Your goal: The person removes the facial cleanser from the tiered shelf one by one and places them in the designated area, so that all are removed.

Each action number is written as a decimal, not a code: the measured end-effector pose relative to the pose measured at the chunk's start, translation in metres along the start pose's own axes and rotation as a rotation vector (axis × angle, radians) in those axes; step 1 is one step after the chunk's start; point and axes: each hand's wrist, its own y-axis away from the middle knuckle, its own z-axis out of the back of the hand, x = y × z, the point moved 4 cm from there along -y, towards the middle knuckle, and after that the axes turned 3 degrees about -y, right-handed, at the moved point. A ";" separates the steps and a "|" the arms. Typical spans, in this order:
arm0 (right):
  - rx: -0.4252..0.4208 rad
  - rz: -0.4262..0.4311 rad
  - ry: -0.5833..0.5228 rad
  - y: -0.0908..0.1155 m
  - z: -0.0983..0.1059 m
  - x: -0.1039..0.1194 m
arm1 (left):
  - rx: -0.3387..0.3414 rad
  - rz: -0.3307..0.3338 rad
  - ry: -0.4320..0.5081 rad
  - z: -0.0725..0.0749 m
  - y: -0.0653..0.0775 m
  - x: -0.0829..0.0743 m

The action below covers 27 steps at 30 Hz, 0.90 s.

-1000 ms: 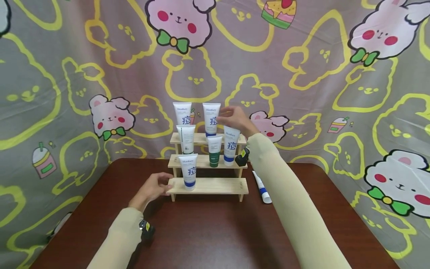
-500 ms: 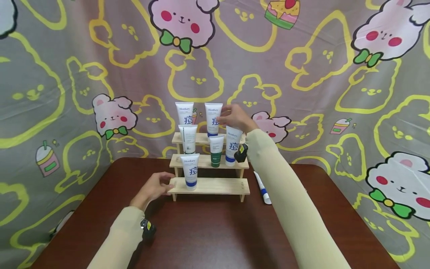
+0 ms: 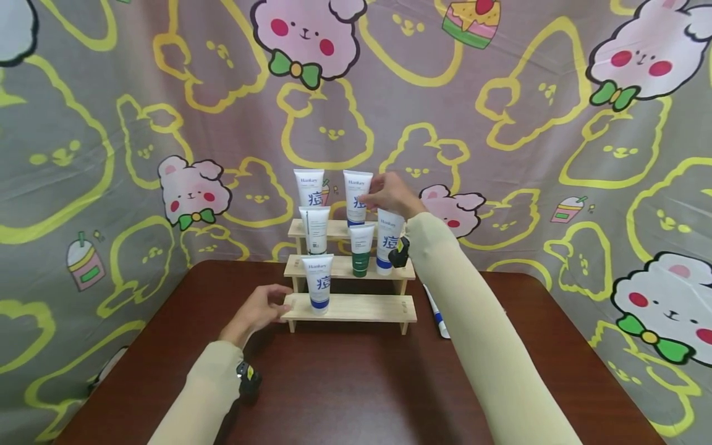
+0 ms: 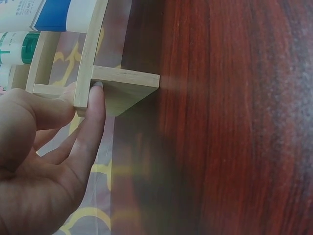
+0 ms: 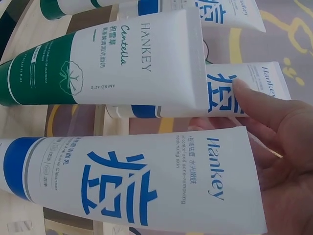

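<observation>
A three-tier wooden display stand (image 3: 367, 307) holds several upright squeeze tubes. My left hand (image 3: 258, 312) pinches the left end of its lowest shelf (image 4: 85, 73), thumb above and a finger below. On the top tier, my right hand (image 3: 394, 194) grips a white-and-blue cleanser tube (image 3: 356, 186) by its right side; the thumb lies on its front (image 5: 259, 78). Another white-and-blue tube (image 3: 308, 184) stands left of it. The middle tier bears a white tube (image 3: 315, 227), a green-and-white tube (image 3: 361, 247) and a white-and-blue tube (image 3: 386, 244). One more (image 3: 318, 281) stands on the lowest tier.
Right of the stand, a white-and-blue tube (image 3: 436, 311) lies on the dark red-brown table (image 3: 334, 383), partly hidden by my right sleeve (image 3: 473, 296). A cartoon-patterned curtain (image 3: 233, 123) hangs close behind and beside the table.
The head view has turned slightly, so the scene sits a little farther right. Both hands keep their holds, and the tubes stand as before on the stand.
</observation>
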 end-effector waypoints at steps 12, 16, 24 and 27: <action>-0.050 0.065 0.007 0.002 0.002 -0.001 | 0.003 0.001 -0.004 -0.001 -0.001 -0.001; -0.057 0.066 -0.017 0.004 0.004 0.004 | 0.004 0.003 0.016 -0.001 0.001 -0.002; -0.175 0.087 -0.134 0.011 0.023 0.001 | -0.004 0.002 0.019 0.000 0.001 -0.002; -0.214 0.106 -0.162 0.013 0.031 -0.002 | -0.004 0.002 0.014 0.000 0.000 -0.002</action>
